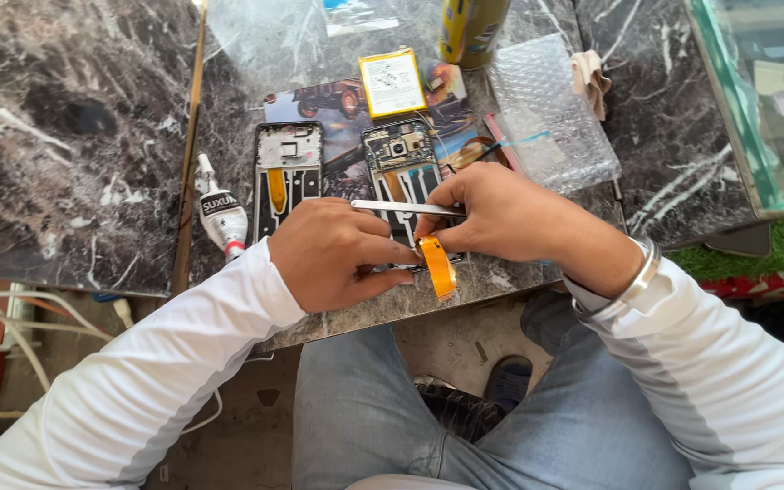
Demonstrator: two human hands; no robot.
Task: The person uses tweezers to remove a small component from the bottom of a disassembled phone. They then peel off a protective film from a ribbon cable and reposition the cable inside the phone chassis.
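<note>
the lower part of the opened phone body [401, 172] is covered by both hands, so its bottom edge and whatever lies under the fingers cannot be made out. the left hand [338, 254] is curled, fingers narrow and pressed down at the phone's lower end near the front edge of the marble table [74, 136]; whether it pinches anything cannot be told. the right hand [501, 213] is closed on metal tweezers [406, 208], which lie nearly level across the phone, tips pointing toward the left hand. an orange flex ribbon [438, 266] curls out from between the two hands and hangs over the table's front edge; its root is hidden by the fingers.

just left of the phone body lies a separate phone frame [287, 177] with a yellow strip in it, upright in line with the phone. further left, near the table's joint, a small glue tube [221, 213] with a white body and red collar. behind the phone, toward the back edge, a flat battery [392, 83] with a yellow border rests on a printed mat [338, 100]. a yellow can [470, 27] is cut off by the top of the view. bubble wrap [551, 113] lies to the right of the phone, and a crumpled cloth [591, 82] just beyond it. a glass case [759, 91] is cut off at the right.
</note>
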